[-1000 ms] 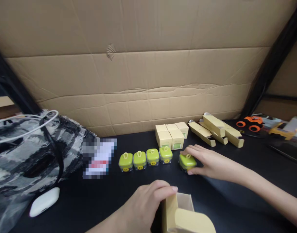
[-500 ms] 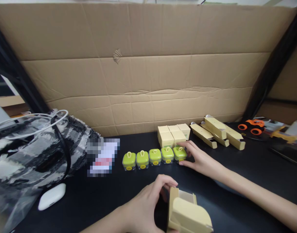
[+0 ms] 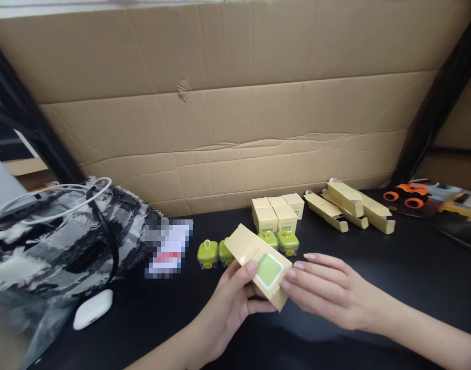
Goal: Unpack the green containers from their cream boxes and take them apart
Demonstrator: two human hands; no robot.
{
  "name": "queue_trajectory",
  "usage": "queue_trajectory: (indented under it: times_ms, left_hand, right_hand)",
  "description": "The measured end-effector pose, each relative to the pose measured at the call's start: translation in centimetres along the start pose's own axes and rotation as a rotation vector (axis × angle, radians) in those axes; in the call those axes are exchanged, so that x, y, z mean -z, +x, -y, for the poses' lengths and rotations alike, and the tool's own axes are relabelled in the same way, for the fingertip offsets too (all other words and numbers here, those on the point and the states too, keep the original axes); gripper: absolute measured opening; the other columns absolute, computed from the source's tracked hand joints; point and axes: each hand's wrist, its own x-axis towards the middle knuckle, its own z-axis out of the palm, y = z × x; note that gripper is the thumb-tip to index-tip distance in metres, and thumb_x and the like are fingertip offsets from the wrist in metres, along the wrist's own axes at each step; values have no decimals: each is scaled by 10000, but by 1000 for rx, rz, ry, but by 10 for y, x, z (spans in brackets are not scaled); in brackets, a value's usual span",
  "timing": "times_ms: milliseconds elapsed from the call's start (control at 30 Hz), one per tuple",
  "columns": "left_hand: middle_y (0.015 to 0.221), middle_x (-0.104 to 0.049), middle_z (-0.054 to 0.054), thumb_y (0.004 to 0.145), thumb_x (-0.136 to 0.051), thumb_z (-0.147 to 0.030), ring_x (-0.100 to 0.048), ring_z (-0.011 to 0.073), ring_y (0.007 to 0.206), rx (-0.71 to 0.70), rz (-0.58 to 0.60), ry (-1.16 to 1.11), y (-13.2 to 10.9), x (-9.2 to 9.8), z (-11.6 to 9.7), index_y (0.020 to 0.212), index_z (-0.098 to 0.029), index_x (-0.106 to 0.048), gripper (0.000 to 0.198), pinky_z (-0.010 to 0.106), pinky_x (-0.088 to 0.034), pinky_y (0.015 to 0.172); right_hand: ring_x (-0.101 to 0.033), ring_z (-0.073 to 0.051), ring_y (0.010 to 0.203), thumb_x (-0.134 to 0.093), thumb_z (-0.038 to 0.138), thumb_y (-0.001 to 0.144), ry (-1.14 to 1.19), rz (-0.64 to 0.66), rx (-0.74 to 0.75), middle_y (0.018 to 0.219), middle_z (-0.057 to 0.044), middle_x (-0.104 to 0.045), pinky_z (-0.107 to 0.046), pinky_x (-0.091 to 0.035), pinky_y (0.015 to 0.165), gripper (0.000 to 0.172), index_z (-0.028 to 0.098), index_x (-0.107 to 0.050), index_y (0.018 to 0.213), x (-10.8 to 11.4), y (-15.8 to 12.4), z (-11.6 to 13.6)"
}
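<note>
In my left hand is a small pale-yellow carton with a green square printed on its face. My left thumb lies on the printed face and the other fingers are behind and below it. My right hand presses its fingertips against the carton's lower right end; its thumb is hidden. Behind the carton stands a row of small clear containers with green lids and loop handles, among them a left-end one and a right-end one. The carton covers the middle of that row.
Several closed yellow cartons stand grouped behind the row. Flattened cartons lie to their right, then an orange toy truck. At left are a fringed black-and-white cloth, a white cable and a white case. A cardboard panel rises behind.
My right hand has left the right-end green-lidded container and come to the carton. My left hand has raised and turned the carton, so its printed face now shows.
</note>
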Motion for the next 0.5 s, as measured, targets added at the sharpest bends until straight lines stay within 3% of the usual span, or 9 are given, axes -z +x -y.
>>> queue_trajectory:
  times_ms: [167, 333, 500]
  left_hand:
    - [973, -687, 107, 702, -748, -521, -636, 215, 888, 120, -7, -21, -2, 0, 4, 1134, -117, -620, 605, 319, -553, 764]
    - [993, -704, 110, 664, -791, -489, -645, 227, 912, 116, -14, -20, -1, 1, 3, 1070, -128, -672, 556, 324, -562, 772]
    - [1073, -706, 129, 753, -702, -527, -655, 213, 916, 133, 42, -44, -1, 1, 2, 1121, -137, -668, 537, 274, -560, 712]
  right_hand:
    - [-668, -189, 948, -438, 153, 972, 72, -23, -109, 946, -91, -736, -315, -557, 838, 154, 136, -591, 985, 0, 5, 0]
    - [-675, -186, 1000, -420, 164, 972, 113, -20, -156, 963, -97, -744, -339, -539, 924, 207, 163, -601, 872, -3, 4, 1]
    - [-572, -153, 1188, -392, 54, 898, 171, -79, -159, 942, -69, -759, -325, -456, 1045, 264, 137, -633, 966, 0, -2, 7]
